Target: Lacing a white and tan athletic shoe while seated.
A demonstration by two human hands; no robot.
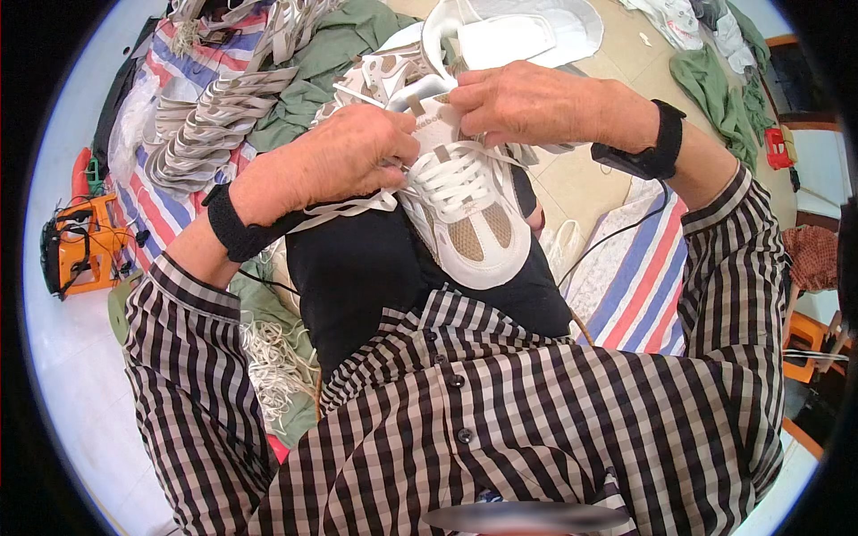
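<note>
A white and tan sneaker [465, 228] rests on my lap, its toe toward me. White shoelace [456, 183] criss-crosses its front, and a loose length trails over my left thigh. My left hand [344, 152] is closed at the left side of the lacing, with shoelace at its curled fingers. At the upper right of the opening, beside the tongue [435, 125], my right hand [527, 103] pinches the sneaker's edge; its fingertips are partly hidden. Just beyond lies another tan and white sneaker [380, 76].
Several stacked shoe uppers [201, 129] lie on a striped sheet at the left. Green cloth [331, 45] spreads beside them. A bundle of white laces [275, 366] sits left of my lap. An orange plastic stool [85, 246] stands far left. A black cable [617, 232] runs from my right wrist.
</note>
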